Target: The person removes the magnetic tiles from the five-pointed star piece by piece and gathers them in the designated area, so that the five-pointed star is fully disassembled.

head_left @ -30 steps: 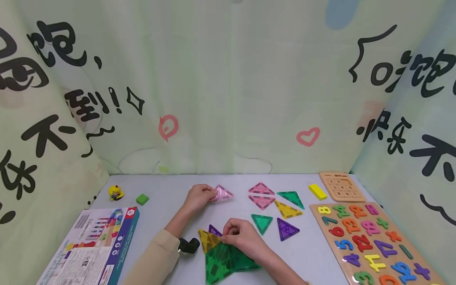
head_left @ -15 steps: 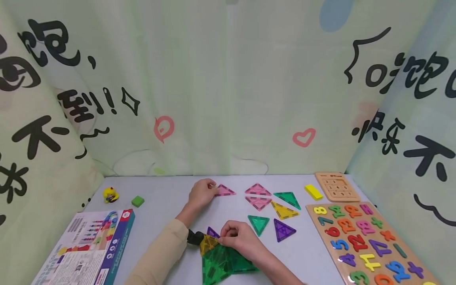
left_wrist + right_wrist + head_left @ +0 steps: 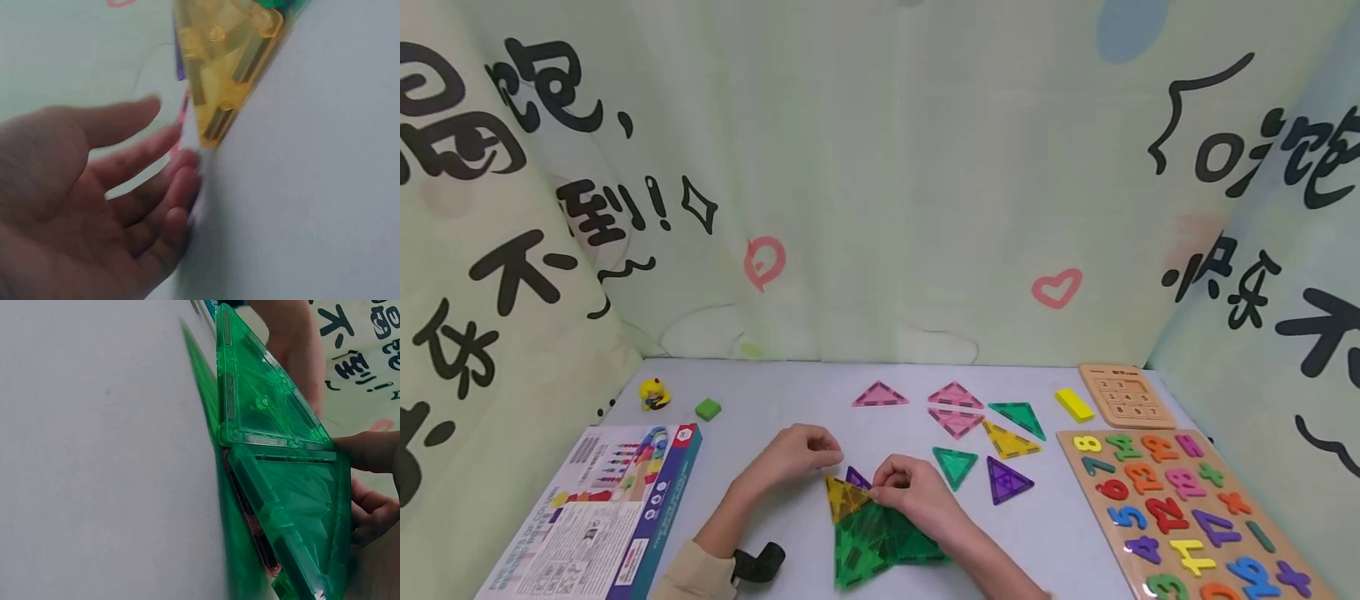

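Green and yellow triangular magnetic tiles stand joined as a low structure [image 3: 865, 546], a purple tile [image 3: 857, 477] showing behind. My right hand [image 3: 917, 492] pinches its top edge near where yellow meets green. In the right wrist view, that hand's thumb and fingers lie at the edge of an upright green tile [image 3: 269, 394]. My left hand [image 3: 801, 454] holds nothing; its fingers are loosely bent beside the yellow tile [image 3: 846, 497]. The left wrist view shows the palm and fingers just short of the yellow tile's corner [image 3: 215, 122]. A single pink triangle tile [image 3: 880, 395] lies flat beyond.
Two more pink tiles [image 3: 955, 408], loose green tiles [image 3: 955, 465], a yellow tile [image 3: 1009, 442] and a purple tile [image 3: 1007, 480] lie right of centre. A wooden number board [image 3: 1187, 508] fills the right; a printed box [image 3: 595, 508] lies left, near a green block [image 3: 708, 408].
My left hand has let go of the pink triangle tile, left it flat at the back, and come back toward the structure. My right hand keeps its grip; the head view has shifted slightly.
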A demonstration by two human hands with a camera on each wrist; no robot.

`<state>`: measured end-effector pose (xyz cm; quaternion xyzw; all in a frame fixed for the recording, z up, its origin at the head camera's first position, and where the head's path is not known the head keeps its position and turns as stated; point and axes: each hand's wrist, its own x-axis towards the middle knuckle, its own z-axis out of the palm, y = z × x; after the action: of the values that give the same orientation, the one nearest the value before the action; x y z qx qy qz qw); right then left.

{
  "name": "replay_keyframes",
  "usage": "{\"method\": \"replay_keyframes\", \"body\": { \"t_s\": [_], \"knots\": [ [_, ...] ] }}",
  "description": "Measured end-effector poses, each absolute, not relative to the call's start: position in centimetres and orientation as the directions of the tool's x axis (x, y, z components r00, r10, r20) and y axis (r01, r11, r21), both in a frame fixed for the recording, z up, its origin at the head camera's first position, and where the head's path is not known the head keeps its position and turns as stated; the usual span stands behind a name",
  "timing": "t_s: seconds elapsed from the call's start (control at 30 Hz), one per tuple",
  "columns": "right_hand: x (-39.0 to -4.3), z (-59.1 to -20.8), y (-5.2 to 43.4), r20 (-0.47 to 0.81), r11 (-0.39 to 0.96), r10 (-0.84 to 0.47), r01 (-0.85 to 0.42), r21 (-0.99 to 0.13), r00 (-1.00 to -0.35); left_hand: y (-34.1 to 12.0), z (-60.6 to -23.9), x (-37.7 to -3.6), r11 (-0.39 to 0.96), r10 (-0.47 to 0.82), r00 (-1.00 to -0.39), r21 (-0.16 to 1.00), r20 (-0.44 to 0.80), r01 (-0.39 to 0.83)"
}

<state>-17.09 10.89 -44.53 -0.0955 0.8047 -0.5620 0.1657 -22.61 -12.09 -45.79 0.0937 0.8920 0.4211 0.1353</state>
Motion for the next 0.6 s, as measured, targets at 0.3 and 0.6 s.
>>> {"method": "replay_keyframes", "body": {
  "t_s": [0.3,0.6],
  "knots": [
    [-17.1,-44.5,11.1,-0.143,0.391,-0.393,-0.025,-0.920,-0.908,-13.2,-45.2,-21.2,0.598,0.499,-0.849,0.778,-0.174,0.193],
    [-16.9,-44.7,11.1,-0.158,0.450,-0.403,-0.045,-0.892,-0.902,-14.1,-46.0,-21.3,0.569,0.530,-0.830,0.798,-0.173,0.197]
  ]
}}
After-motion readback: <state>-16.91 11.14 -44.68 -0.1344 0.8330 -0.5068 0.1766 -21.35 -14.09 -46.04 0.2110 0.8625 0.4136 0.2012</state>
